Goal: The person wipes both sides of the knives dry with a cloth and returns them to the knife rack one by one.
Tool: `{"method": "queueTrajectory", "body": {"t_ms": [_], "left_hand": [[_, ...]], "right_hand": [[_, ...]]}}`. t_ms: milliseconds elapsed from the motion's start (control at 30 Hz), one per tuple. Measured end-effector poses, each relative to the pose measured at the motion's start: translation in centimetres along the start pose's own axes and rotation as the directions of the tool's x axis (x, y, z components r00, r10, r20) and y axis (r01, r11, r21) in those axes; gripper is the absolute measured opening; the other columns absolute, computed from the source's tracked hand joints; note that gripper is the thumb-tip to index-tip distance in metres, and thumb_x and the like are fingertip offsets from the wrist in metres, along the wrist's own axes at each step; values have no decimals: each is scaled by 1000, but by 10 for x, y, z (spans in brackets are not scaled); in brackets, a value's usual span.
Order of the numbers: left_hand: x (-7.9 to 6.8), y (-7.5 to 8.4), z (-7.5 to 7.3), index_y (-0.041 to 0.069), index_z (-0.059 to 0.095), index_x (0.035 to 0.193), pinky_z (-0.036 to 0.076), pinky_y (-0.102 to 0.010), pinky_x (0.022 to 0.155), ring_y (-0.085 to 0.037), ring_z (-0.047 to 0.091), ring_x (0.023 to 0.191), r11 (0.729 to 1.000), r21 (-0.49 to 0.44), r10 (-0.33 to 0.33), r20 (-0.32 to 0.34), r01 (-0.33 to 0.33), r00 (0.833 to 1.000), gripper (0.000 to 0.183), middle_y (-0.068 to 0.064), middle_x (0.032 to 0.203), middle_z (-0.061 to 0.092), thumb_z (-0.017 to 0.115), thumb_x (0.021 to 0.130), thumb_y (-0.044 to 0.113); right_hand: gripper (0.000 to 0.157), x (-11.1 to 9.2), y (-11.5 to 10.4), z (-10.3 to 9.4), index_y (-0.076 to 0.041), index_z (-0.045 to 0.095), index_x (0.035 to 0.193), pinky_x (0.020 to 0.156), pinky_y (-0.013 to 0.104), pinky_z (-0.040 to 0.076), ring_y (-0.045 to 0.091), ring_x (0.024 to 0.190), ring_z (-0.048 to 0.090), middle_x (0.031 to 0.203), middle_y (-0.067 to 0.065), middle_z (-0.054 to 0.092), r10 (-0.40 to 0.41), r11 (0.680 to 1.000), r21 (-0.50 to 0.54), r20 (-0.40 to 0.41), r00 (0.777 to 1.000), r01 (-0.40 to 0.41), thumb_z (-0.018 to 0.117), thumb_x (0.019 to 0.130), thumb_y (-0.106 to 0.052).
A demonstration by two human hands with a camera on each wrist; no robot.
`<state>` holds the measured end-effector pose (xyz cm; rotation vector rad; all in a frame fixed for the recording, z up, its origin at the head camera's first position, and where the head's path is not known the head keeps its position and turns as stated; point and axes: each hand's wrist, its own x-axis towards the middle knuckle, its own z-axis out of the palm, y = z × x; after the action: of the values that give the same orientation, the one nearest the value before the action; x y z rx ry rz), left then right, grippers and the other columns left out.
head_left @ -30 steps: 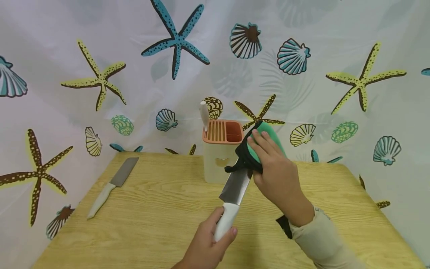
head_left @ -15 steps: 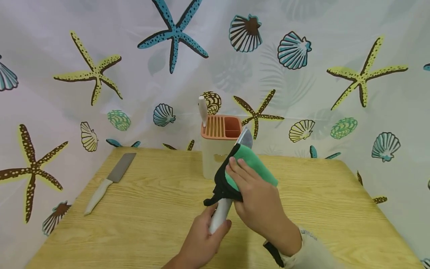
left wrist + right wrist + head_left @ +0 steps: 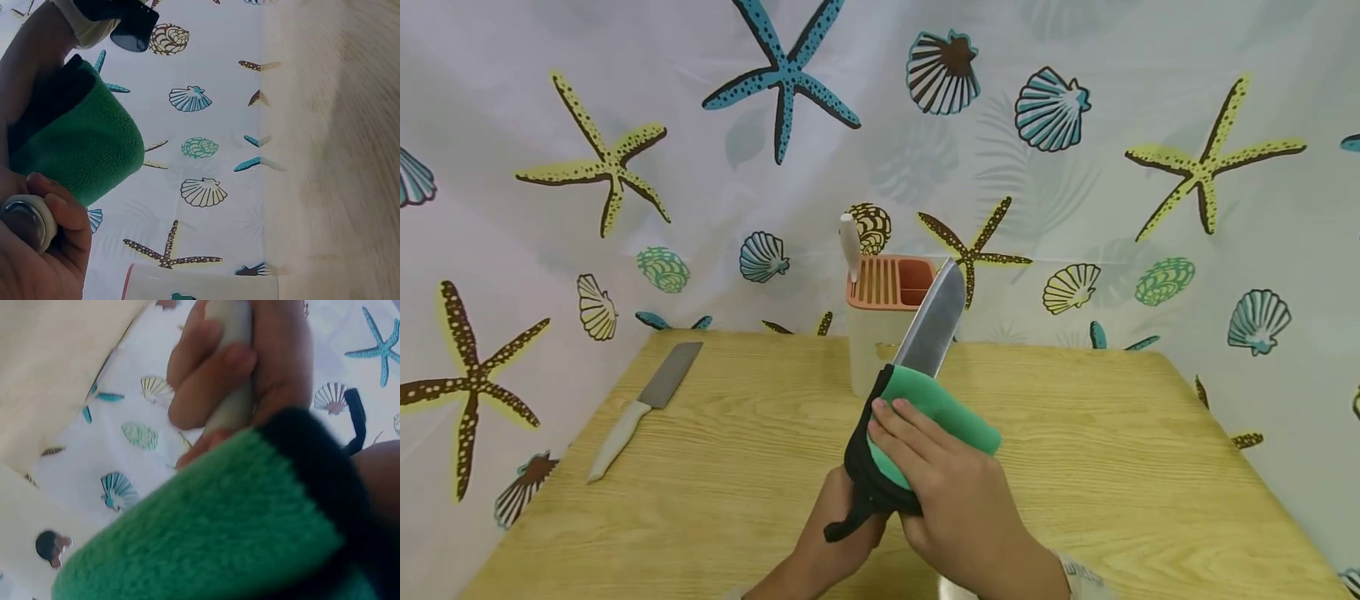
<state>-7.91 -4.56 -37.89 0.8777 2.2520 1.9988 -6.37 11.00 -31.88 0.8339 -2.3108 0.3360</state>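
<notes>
Green cloth (image 3: 943,408) beneath right fingers (image 3: 902,432)

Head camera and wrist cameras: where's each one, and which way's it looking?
Head: on the head, looking forward and down at the knife, green cloth, left hand and right hand.
Left wrist: there, looking past the left hand to the patterned backdrop; the right arm shows too.
Right wrist: there, looking over the green cloth at the left hand.
Both wrist views share the handle and green cloth.
</notes>
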Motion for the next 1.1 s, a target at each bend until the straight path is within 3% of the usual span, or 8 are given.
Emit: {"method": "queueTrajectory", "body": {"t_ms": [133,267,500,667,767,833,967,1100], "left_hand": [[1,0,3,-1,58,107,45,-19,44,4,47,48,998,53,21,-43,-18,999,13,-17,62,57,50,103,9],[-4,1,7,5,57,130,51,-22,51,2,53,57,988,153,-1,-95,15,996,30,-12,79,65,56,101,14],[-8,0,11,2,57,125,51,-21,53,2,53,64,983,182,12,-91,4,996,29,-15,85,65,59,100,18],[-8,-3,14,2,59,123,50,-20,55,1,52,65,979,202,17,-117,7,993,30,-14,84,65,63,97,15],[-7,-4,14,1,58,125,50,-21,54,1,52,63,981,189,-20,-116,42,993,32,-13,84,64,63,97,16],[-4,-3,14,3,55,126,50,-22,53,0,52,62,987,141,-71,-88,83,994,33,-11,84,62,62,99,19],[3,-4,9,6,45,139,50,-21,49,-1,52,58,988,-29,-150,-18,150,988,43,-9,88,56,58,101,23],[9,-8,0,6,30,150,46,-19,47,0,48,54,983,-147,-100,66,109,993,54,-7,84,52,53,103,17]], "right_hand": [[69,9,9,-3,-15,70,125,75,33,62,16,128,62,137,-3,65,58,998,32,-27,998,-57,65,59,4],[66,19,22,-9,-15,69,127,59,32,59,17,129,61,139,-3,63,139,990,34,-35,990,-138,63,64,4],[65,40,53,-19,-15,62,136,41,28,38,22,132,58,147,-1,57,313,948,52,14,950,-313,60,75,5],[63,47,68,-18,-14,58,140,40,26,25,25,136,54,152,1,52,374,924,71,37,927,-376,58,80,4],[63,43,69,-13,-12,57,141,41,27,30,24,142,48,153,2,51,352,933,69,26,936,-353,58,80,4],[62,39,67,-9,-11,57,141,46,31,44,24,141,49,152,2,52,322,944,70,30,946,-323,60,81,4],[54,25,57,-3,-10,60,138,73,41,60,24,136,54,147,2,56,236,960,130,98,967,-247,64,84,-1],[50,12,44,-3,-11,61,137,93,47,57,23,133,57,146,0,57,143,950,251,181,973,-186,66,88,-3]]}}
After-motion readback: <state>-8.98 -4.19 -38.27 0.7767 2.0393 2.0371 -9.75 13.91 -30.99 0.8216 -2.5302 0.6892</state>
